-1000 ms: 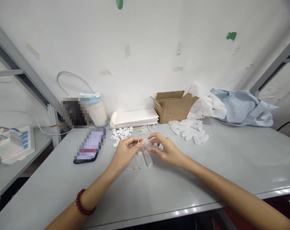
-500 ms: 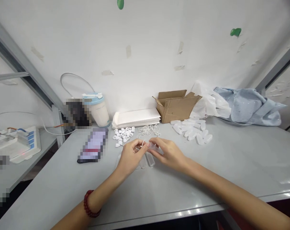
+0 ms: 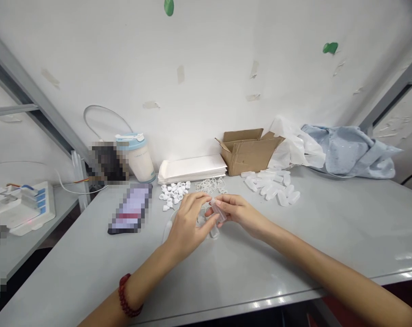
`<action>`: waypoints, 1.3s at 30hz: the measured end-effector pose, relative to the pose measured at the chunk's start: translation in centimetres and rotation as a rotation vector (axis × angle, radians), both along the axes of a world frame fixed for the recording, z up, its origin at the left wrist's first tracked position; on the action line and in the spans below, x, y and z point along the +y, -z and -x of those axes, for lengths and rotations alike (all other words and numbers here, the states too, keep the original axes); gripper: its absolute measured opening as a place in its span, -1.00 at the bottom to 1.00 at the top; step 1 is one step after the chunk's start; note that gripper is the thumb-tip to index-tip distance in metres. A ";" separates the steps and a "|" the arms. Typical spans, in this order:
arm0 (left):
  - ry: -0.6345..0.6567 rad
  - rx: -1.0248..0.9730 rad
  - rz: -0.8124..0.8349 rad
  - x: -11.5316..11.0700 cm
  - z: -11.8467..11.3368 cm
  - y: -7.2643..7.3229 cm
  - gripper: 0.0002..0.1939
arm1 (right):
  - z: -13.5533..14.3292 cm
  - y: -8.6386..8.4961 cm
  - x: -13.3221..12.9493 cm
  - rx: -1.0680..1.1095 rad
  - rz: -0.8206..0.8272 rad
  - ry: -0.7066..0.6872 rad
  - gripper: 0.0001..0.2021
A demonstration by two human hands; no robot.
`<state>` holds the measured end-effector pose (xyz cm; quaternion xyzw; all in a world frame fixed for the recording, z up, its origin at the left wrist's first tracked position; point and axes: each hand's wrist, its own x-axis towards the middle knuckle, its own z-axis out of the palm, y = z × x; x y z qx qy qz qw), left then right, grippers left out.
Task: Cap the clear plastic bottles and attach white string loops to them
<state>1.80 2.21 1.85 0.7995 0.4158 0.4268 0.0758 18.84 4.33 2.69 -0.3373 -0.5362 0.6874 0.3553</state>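
A small clear plastic tube (image 3: 218,211) is tilted between my hands, above the table. My right hand (image 3: 238,210) pinches it from the right, with thumb and fingers closed on its side. My left hand (image 3: 191,220) reaches it from the left, the fingertips at its upper end and the thumb against its lower side. Under my hands, more clear tubes (image 3: 214,233) lie on the table, partly hidden by my left hand. White caps (image 3: 174,193) form a loose pile just beyond my left hand, and a tangle of thin white cord loops (image 3: 211,185) lies beside them.
Several clear tubes (image 3: 272,187) lie right of centre. Behind stand a stack of white paper sleeves (image 3: 194,168), an open cardboard box (image 3: 252,156), a white plastic bag (image 3: 294,145) and blue cloth (image 3: 349,150). A phone (image 3: 131,209), a cup (image 3: 139,159) and a power strip (image 3: 36,211) are left.
The tube has turned more upright between my hands. My left fingers have straightened and spread along it, and the white loop seen near them before is no longer visible there.
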 end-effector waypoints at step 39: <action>0.178 0.373 0.391 -0.6 0.3 0.1 -0.62 | -1.5 0.9 1.5 -0.598 -0.268 -0.157 -0.79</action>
